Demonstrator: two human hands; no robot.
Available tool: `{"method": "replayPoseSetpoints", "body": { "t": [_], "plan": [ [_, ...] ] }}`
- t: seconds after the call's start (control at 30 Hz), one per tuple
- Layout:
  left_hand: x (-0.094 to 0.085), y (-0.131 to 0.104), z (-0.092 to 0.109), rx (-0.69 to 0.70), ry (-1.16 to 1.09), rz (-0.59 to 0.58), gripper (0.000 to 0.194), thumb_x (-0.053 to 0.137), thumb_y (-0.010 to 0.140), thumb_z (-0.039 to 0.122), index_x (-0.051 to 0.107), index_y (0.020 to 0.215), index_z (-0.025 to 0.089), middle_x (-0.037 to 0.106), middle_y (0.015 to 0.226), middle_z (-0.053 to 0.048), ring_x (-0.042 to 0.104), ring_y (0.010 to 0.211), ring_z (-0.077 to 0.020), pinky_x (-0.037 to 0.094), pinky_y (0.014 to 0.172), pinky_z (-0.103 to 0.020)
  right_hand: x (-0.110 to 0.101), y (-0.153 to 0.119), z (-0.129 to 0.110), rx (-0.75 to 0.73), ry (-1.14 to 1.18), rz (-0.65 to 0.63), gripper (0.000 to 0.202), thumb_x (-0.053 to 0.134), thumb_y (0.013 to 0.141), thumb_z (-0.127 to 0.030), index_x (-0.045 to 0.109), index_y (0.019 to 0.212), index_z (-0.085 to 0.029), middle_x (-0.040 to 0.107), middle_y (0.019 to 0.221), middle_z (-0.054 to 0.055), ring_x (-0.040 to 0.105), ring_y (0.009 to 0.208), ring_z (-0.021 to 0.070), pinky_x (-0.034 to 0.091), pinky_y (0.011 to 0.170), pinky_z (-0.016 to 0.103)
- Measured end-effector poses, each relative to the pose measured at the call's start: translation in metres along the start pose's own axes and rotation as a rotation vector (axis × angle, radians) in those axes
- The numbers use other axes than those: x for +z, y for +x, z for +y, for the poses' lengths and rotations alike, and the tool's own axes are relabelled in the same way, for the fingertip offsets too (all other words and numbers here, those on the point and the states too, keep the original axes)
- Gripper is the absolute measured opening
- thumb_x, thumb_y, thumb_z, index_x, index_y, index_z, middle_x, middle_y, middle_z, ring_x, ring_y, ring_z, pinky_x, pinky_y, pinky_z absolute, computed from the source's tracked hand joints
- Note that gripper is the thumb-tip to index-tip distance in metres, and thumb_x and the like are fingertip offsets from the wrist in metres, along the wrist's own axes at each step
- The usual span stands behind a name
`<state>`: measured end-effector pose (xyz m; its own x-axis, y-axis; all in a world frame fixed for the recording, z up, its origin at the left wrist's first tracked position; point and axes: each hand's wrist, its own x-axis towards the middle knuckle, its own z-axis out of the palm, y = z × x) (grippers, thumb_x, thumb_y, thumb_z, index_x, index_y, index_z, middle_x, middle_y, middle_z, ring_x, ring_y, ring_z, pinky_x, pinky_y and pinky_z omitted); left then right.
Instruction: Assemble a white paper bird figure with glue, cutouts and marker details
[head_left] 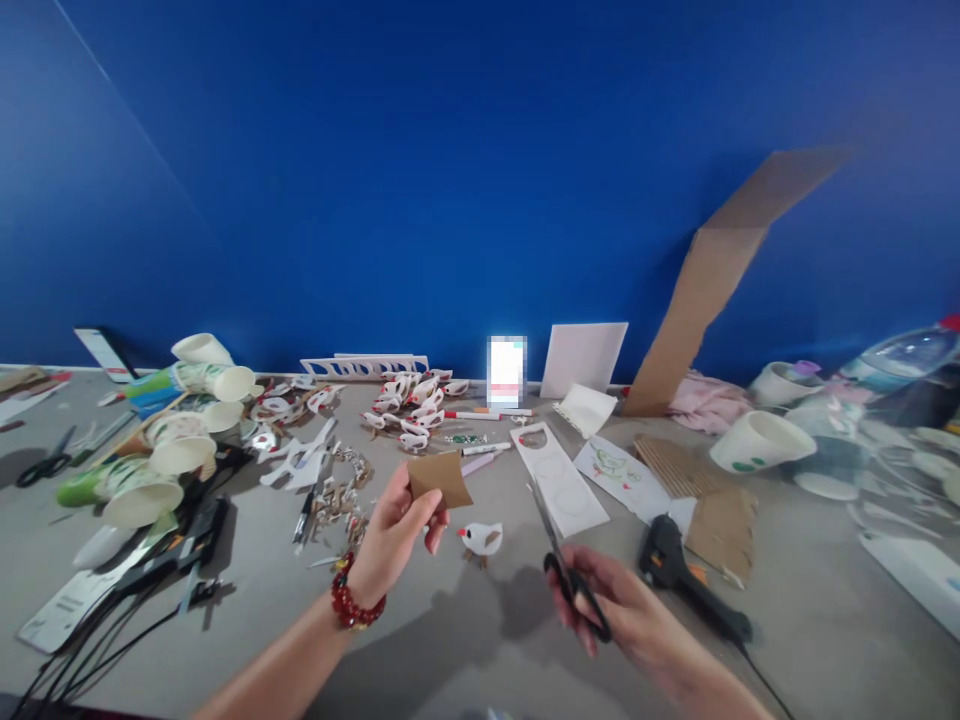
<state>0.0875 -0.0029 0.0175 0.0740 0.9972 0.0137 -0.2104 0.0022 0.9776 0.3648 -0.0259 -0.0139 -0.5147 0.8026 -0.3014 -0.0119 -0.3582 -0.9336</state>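
My left hand (401,530), with a red bead bracelet at its wrist, pinches a small brown piece of cardboard (444,480) above the table. A pair of black-handled scissors (559,565) is in my right hand (600,600), its blades pointing up and away from me. Between the hands, a white paper bird (482,539) with a red beak stands on brown feet on the table. Beyond the scissors lies a white card strip (561,480) with a hole cut near its far end and round outlines drawn on it.
A hot glue gun (686,575) lies right of my right hand, its cord running forward. Several finished birds (412,405) cluster at the back. Paper scraps (341,500) lie left of my left hand, paper cups (146,490) farther left. Folded cardboard (705,290) leans on the blue wall.
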Motion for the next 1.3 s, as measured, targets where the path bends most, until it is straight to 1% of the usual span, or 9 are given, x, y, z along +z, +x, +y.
{"method": "replayPoseSetpoints", "body": {
  "t": [0.1,0.2,0.3,0.37,0.43,0.63,0.87,1.07,1.3],
  "plan": [
    [0.008,0.002,-0.003,-0.041,-0.049,-0.009,0.021,0.058,0.088,0.033,0.054,0.103,0.018,0.057,0.064,0.004,0.047,0.044,-0.0066,0.037,0.041,-0.018,0.017,0.020,-0.001,-0.064,-0.033,-0.104,0.059,0.067,0.068,-0.070,0.055,0.087,-0.015,0.057,0.067,0.001,0.046,0.053,0.0088,0.036,0.046,0.019],
    [0.013,0.005,-0.010,-0.089,-0.111,0.060,0.017,0.059,0.085,0.031,0.059,0.096,0.018,0.061,0.068,0.003,0.052,0.048,-0.0082,0.041,0.044,-0.019,0.030,0.034,-0.003,-0.097,-0.037,-0.159,0.060,0.066,0.069,-0.071,0.056,0.087,-0.015,0.058,0.069,0.001,0.047,0.055,0.0086,0.035,0.048,0.019],
    [0.014,0.006,-0.016,-0.159,-0.167,0.132,0.020,0.061,0.080,0.029,0.063,0.097,0.019,0.070,0.088,-0.003,0.064,0.069,-0.0143,0.051,0.060,-0.024,0.035,0.040,-0.001,-0.099,-0.007,-0.199,0.061,0.067,0.068,-0.071,0.057,0.088,-0.015,0.059,0.076,0.003,0.053,0.061,0.0110,0.036,0.051,0.020],
    [0.014,0.005,-0.020,-0.216,-0.200,0.147,0.025,0.063,0.077,0.028,0.065,0.101,0.020,0.071,0.098,-0.005,0.066,0.086,-0.0199,0.054,0.071,-0.028,0.036,0.041,0.002,-0.091,-0.003,-0.215,0.061,0.067,0.067,-0.072,0.057,0.087,-0.015,0.059,0.076,0.003,0.054,0.060,0.0115,0.036,0.052,0.020],
    [0.014,0.005,-0.022,-0.246,-0.207,0.133,0.028,0.064,0.077,0.030,0.066,0.103,0.020,0.072,0.101,-0.005,0.066,0.093,-0.0235,0.055,0.074,-0.031,0.035,0.041,0.007,-0.084,-0.004,-0.210,0.062,0.066,0.068,-0.073,0.058,0.086,-0.014,0.058,0.072,0.002,0.053,0.059,0.0115,0.036,0.052,0.021],
    [0.013,0.005,-0.028,-0.230,-0.113,0.062,0.025,0.061,0.082,0.032,0.069,0.102,0.018,0.074,0.092,-0.004,0.067,0.077,-0.0207,0.055,0.073,-0.032,0.032,0.044,0.016,-0.061,-0.041,-0.152,0.060,0.068,0.066,-0.072,0.055,0.080,-0.015,0.055,0.071,0.001,0.051,0.060,0.0124,0.038,0.054,0.022],
    [0.011,0.005,-0.027,-0.264,-0.094,0.016,0.028,0.057,0.085,0.031,0.068,0.107,0.019,0.074,0.093,-0.005,0.069,0.078,-0.0212,0.053,0.080,-0.032,0.029,0.042,0.010,-0.022,-0.094,-0.145,0.059,0.069,0.065,-0.071,0.054,0.079,-0.016,0.048,0.066,-0.002,0.042,0.059,0.0112,0.034,0.053,0.022],
    [0.013,0.004,-0.025,-0.311,-0.123,0.055,0.036,0.058,0.083,0.029,0.065,0.117,0.022,0.075,0.086,-0.004,0.069,0.074,-0.0228,0.054,0.070,-0.032,0.031,0.043,0.006,-0.019,-0.136,-0.123,0.058,0.068,0.066,-0.071,0.053,0.075,-0.016,0.044,0.064,-0.003,0.038,0.058,0.0100,0.029,0.052,0.022],
    [0.012,0.005,-0.027,-0.294,-0.153,0.070,0.034,0.061,0.080,0.029,0.067,0.113,0.021,0.075,0.084,-0.005,0.068,0.068,-0.0220,0.055,0.069,-0.033,0.033,0.041,0.004,-0.019,-0.159,-0.104,0.057,0.068,0.067,-0.070,0.052,0.073,-0.016,0.044,0.062,-0.003,0.039,0.056,0.0101,0.029,0.051,0.022]
  ]
}}
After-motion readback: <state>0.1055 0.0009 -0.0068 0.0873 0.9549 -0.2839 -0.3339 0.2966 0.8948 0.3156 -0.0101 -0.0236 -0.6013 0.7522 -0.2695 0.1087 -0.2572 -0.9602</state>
